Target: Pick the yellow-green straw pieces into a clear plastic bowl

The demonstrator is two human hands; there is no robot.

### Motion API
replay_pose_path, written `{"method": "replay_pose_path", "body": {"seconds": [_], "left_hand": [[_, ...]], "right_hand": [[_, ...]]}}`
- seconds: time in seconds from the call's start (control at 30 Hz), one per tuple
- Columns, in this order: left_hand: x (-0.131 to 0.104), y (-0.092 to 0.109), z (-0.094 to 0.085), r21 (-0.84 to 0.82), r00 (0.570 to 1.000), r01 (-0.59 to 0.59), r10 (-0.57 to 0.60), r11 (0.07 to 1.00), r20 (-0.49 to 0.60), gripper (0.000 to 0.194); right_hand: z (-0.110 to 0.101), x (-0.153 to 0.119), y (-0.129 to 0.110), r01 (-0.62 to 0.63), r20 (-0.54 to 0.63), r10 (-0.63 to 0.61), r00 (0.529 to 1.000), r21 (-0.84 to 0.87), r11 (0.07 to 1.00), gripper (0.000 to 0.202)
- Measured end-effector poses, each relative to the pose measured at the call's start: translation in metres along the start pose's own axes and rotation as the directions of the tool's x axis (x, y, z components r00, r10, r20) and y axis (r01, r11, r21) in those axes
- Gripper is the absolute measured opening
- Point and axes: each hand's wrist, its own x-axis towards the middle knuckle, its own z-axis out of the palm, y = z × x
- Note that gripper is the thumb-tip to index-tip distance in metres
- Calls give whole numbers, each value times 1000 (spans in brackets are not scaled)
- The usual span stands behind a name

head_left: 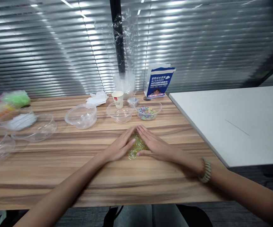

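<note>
My left hand (120, 147) and my right hand (155, 145) rest on the wooden table with their fingers stretched out. The fingertips meet at the far side, so the two hands form a peak. Between them lies a heap of small, see-through yellow-green pieces (137, 147), some of them stick-like. Both hands border the heap from the sides, and their thumbs point in over its near part. A few bits lie loose at its near edge. Fingers partly hide the heap's far side. A beaded bracelet (206, 170) circles my right wrist.
Beyond the hands stand a clear bowl of colourful beads (147, 113), another clear bowl (120, 116), a paper cup (118, 99) and a blue-and-white bag (159, 81). More clear bowls (81, 116) and colourful bags (15, 99) are leftward. A white tabletop (240, 123) adjoins on the right.
</note>
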Motion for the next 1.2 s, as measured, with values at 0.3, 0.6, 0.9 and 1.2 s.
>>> {"method": "replay_pose_path", "body": {"seconds": [0.3, 0.6, 0.9, 1.2], "left_hand": [[-12, 3, 0, 321, 954, -259, 189, 911, 233, 60], [-28, -2, -9, 337, 946, -291, 216, 895, 242, 63], [-26, 1, -11, 333, 924, -362, 288, 870, 251, 52], [-23, -5, -13, 380, 911, -403, 406, 833, 75, 31]], "right_hand": [[-20, -19, -1, 222, -271, -209, 940, 19, 975, 31], [-18, -17, -6, 409, -274, -417, 867, -88, 908, 24], [-23, -21, -3, 339, -282, -332, 900, -25, 940, 19], [-20, -22, -2, 302, -310, -270, 912, 57, 952, 18]]}}
